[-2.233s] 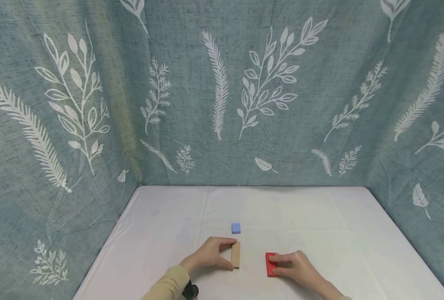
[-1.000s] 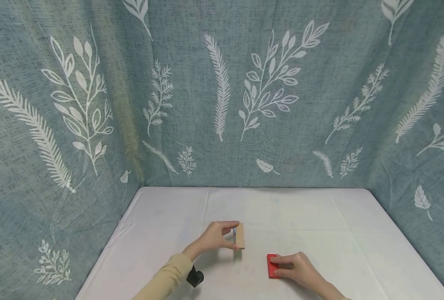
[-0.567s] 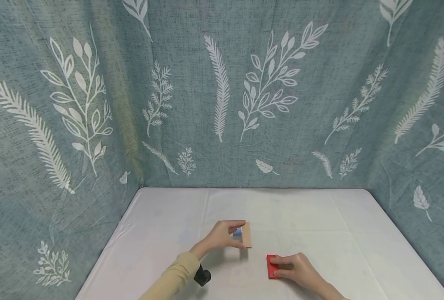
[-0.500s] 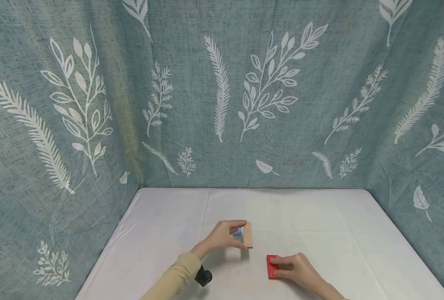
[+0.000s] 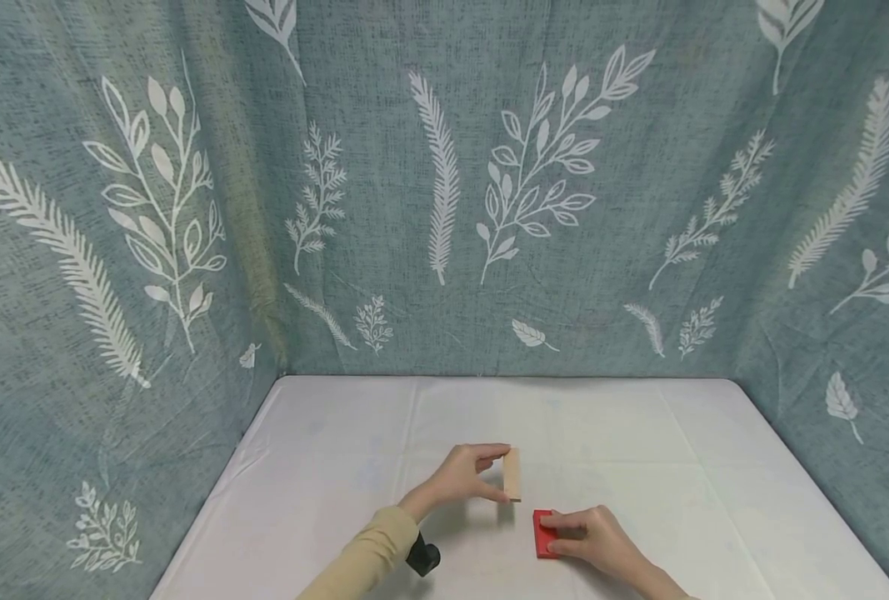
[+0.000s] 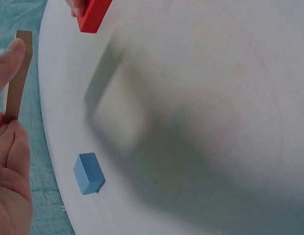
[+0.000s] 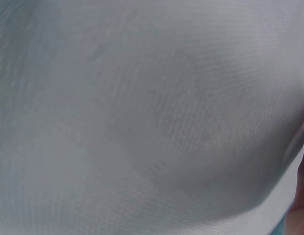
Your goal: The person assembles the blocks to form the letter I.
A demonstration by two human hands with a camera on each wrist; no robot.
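Between the thumb and fingers of my left hand a plain wooden block is pinched by its two ends. It hangs above the white cloth, and its shadow falls below it. My right hand grips a red block, which appears to rest on the table, to the right and nearer than the wooden one. A small blue block stands on the cloth in the left wrist view; in the head view my left hand hides it. The right wrist view shows mostly cloth and a sliver of the hand.
A white cloth covers the table. Blue-green curtains with white leaf prints enclose its back and sides. A black wrist-worn device sits under my left wrist.
My left hand has lifted the wooden block from the table, carried it away from me and then rightward, passing over the blue block. The right hand and red block have stayed put.
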